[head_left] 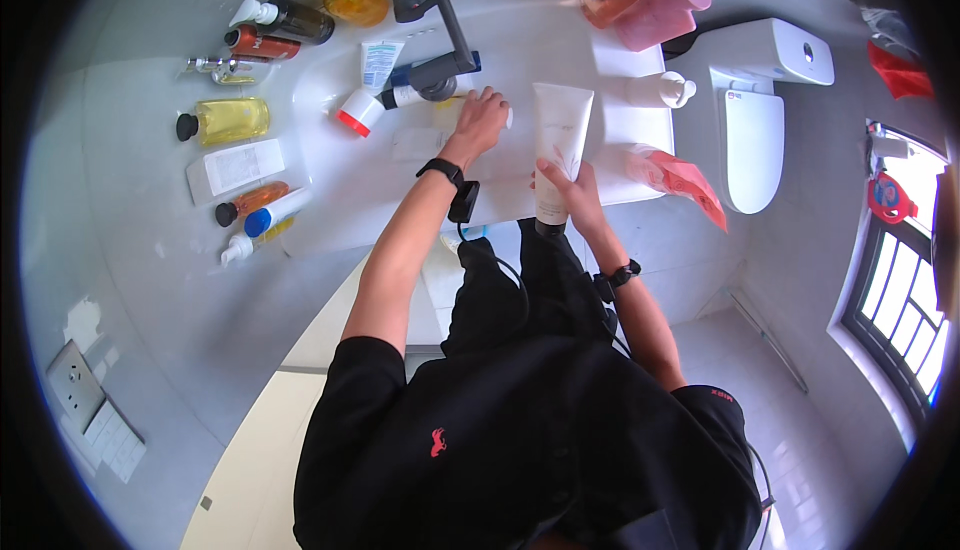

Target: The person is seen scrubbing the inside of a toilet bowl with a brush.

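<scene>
In the white washbasin [330,175], my left hand [482,125] curls over a pale item whose kind is hidden by the fingers; a white end shows past them. My right hand [578,195] grips a large white squeeze tube [562,130] with a dark cap, held upright over the basin's front edge. Left of my left hand, a white tube [380,65] and a white container with a red rim [360,113] lie in the basin beneath the faucet [440,20]. A dark-blue item lies partly hidden behind the faucet.
Along the left ledge stand several bottles, including a yellow one [232,121], plus a white box [237,169]. On the right ledge are a pink bottle [665,12], a white pump bottle [660,91] and a red-and-white packet [680,182]. A toilet [755,140] stands beyond.
</scene>
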Motion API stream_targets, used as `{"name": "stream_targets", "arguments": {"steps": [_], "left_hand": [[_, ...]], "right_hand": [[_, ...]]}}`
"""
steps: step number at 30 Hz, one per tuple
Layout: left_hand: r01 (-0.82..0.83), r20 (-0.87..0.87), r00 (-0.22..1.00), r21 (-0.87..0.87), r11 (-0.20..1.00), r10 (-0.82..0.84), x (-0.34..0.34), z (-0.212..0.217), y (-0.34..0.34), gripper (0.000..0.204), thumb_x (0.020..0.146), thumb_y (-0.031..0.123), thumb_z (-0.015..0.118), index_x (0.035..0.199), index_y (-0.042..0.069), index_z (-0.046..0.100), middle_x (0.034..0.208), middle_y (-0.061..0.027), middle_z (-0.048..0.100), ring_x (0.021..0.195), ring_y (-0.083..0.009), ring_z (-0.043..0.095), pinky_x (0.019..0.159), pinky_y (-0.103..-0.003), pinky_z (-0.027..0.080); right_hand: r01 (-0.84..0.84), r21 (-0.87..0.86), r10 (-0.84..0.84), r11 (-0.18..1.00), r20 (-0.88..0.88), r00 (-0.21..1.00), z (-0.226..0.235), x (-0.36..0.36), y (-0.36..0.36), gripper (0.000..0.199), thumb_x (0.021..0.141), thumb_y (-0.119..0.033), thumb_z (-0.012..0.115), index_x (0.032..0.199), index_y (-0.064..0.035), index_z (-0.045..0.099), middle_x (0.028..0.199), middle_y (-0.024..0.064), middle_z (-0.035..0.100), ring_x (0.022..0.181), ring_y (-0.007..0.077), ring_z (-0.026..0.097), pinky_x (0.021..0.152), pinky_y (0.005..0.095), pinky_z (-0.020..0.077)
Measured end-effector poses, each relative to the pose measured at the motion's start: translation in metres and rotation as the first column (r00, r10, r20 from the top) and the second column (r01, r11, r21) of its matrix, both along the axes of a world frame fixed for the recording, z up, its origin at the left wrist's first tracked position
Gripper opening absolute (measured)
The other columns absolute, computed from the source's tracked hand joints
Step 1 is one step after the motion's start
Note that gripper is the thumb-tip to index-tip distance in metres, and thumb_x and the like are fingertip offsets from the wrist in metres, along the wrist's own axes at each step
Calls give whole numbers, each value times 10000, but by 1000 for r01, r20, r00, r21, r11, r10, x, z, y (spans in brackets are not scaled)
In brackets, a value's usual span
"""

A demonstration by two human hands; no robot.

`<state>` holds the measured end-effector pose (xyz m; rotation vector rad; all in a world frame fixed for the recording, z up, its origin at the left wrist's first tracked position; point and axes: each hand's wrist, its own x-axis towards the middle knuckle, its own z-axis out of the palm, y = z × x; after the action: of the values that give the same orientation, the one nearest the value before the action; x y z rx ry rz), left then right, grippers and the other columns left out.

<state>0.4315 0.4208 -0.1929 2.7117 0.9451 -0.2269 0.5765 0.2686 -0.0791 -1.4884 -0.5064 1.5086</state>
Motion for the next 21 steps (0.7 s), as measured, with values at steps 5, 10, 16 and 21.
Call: {"name": "stream_targets", "arguments": {"steps": [5, 10, 16, 21], "left_hand": [[-219, 219, 951, -19, 975, 218, -21, 45, -23, 264, 711, 39, 659, 970, 83, 635, 1063, -70, 533, 1000, -264, 539, 786, -416, 472], [-312, 351, 876, -108, 944, 330, -58, 103, -53, 380, 680, 30, 743, 1028, 70, 595, 1110, -82, 538, 928, -282, 599, 724, -381, 537], [-249, 358, -162, -917, 312, 920, -89, 111, -98, 405, 830, 88, 728, 1087, -29, 438, 1160, -162, 534, 1003, -240, 624, 782, -330, 581], [-23, 229, -333, -972, 235, 915, -71, 107, -135, 428, 835, 16, 702, 1121, -27, 386, 1216, -163, 490, 1082, -232, 560, 872, -361, 554]], "right_hand": [[-28, 50, 12, 998, 303, 953, -1, 3, -5, 426, 827, -305, 730, 973, 84, 639, 781, 70, 649, 700, 102, 570, 637, 282, 475], [-78, 48, 56, 996, 351, 935, 12, 4, 0, 422, 817, -311, 744, 922, 85, 644, 731, 53, 640, 696, 86, 553, 644, 268, 470], [119, 2, -95, 993, -593, 799, 8, -16, 1, 547, 957, -360, 515, 1311, 38, 387, 1295, 235, 505, 1234, 318, 484, 1017, 504, 438], [151, 71, -62, 986, -682, 729, 10, -48, 2, 563, 953, -411, 504, 1335, -11, 402, 1342, 188, 460, 1239, 305, 464, 1037, 491, 387]]}}
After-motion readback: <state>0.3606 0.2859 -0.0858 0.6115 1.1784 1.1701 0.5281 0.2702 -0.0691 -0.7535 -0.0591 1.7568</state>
